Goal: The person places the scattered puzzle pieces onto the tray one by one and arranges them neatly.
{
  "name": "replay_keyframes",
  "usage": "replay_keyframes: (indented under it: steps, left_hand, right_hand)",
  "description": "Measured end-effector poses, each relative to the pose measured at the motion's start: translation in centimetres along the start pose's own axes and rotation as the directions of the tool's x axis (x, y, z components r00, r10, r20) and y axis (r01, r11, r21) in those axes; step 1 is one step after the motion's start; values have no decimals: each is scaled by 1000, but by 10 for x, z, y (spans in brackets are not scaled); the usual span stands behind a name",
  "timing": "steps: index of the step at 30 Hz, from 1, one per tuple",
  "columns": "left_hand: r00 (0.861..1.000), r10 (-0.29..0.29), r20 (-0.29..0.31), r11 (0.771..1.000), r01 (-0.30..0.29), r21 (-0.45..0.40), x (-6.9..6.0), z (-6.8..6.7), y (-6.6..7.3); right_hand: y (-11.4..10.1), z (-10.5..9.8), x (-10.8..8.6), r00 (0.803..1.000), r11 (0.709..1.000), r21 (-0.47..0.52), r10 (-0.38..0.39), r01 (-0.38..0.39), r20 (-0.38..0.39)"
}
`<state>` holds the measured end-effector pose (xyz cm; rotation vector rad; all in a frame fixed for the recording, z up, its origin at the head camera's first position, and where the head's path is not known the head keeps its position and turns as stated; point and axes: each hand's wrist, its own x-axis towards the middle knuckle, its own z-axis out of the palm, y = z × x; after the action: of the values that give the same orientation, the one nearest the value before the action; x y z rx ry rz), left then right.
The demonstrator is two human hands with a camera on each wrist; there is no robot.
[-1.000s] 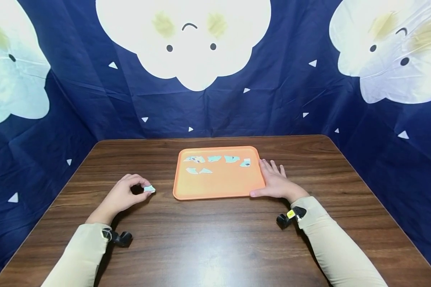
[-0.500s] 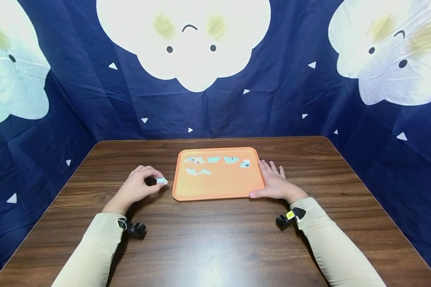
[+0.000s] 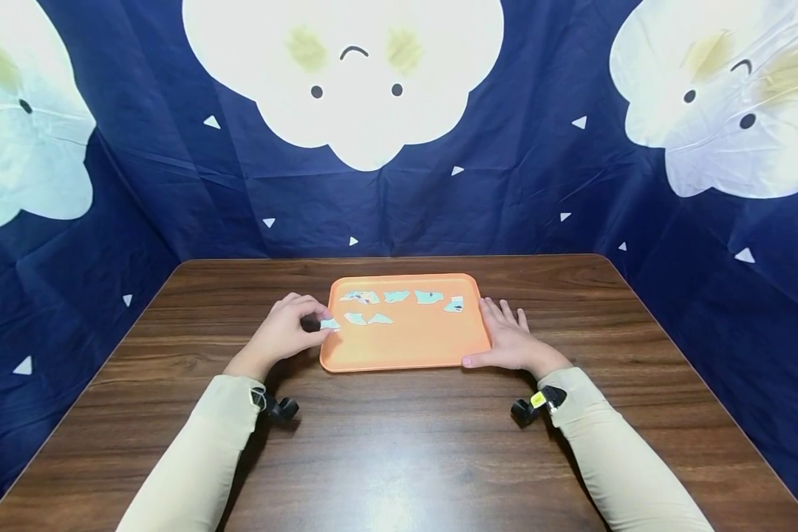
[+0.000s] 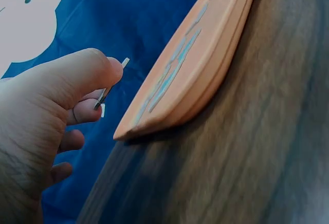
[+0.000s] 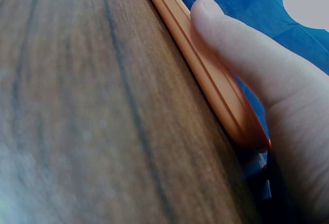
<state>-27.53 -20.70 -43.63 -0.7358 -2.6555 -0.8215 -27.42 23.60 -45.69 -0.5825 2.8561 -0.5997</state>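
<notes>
My left hand (image 3: 284,331) pinches a small, thin, pale-blue irregular piece (image 3: 330,324) between thumb and fingers, over the left rim of the orange tray (image 3: 406,351). The left wrist view shows the pinched piece (image 4: 103,95) edge-on, held above the tray surface. Several similar flat jagged pieces lie on the tray: a back row with a patterned piece (image 3: 360,297) at its left, and two paler ones, including a pointed piece (image 3: 380,319), in front. My right hand (image 3: 510,341) rests with spread fingers against the tray's right side. Its thumb (image 5: 208,21) touches the tray's front edge.
The tray lies on a brown wood-grain table (image 3: 386,443). A dark blue curtain (image 3: 399,207) with white clouds and small triangles stands behind the table and at both sides. Each sleeve bears a black wrist camera, such as the right one (image 3: 524,411).
My left hand has moved right and slightly away from me, carrying the pinched piece from beside the tray to over its left rim. The right hand and tray stay in place.
</notes>
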Motion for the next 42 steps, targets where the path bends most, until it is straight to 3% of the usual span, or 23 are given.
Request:
replay_keyframes:
  steps: [14,23,35,42]
  left_hand:
    - [999,8,53,995,-13,98,24,10,17]
    - [997,39,67,992,-46,115,38,12,31]
    - [993,79,91,979,-95,182,61,32,45]
    - [992,98,81,978,-111,179,72,44,58]
  right_hand:
    - [-1,0,-1,1000,1000,11,-4,4,-2]
    - [-3,-1,-2,1000,1000,7,-9,9,-5]
    - [-4,-3,-6,1000,1000,19,-12,12,-2]
    - [-4,-3,-6,1000,1000,11,-14,14,-6]
